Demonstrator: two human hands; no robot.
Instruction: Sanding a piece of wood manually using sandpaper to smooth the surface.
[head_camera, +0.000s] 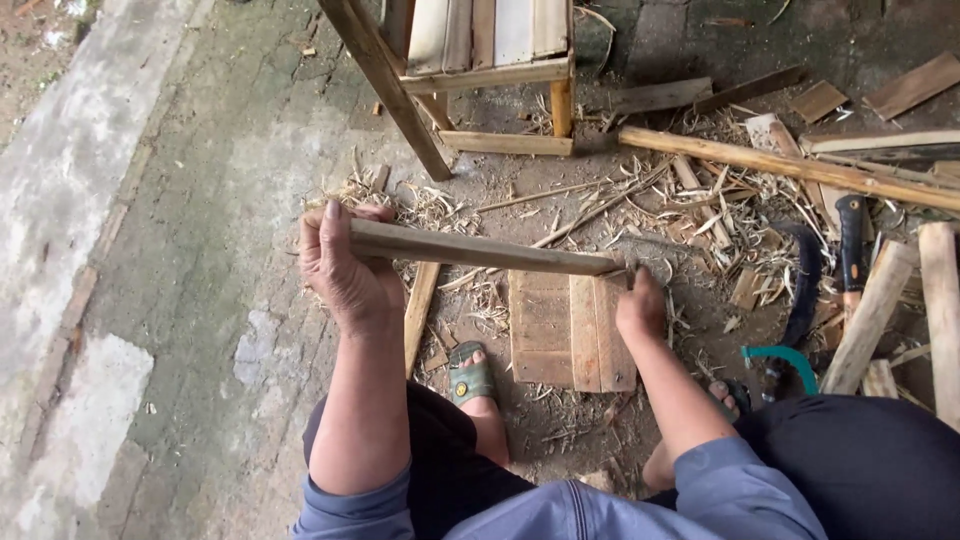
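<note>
— Where's our wooden slat (480, 250)?
— Nine to three, left hand (345, 270) and right hand (640, 305) clenched round its ends.
— Feel?
— We'd judge it light, stiff, splintery; hold both ends

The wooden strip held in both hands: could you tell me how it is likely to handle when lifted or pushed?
The strip spans both hands unsagging, so it is probably stiff. It looks thin, so likely light. Its flat faces suggest it would slide, not roll. The left hand wraps one end; the right hand grips the other.
</note>
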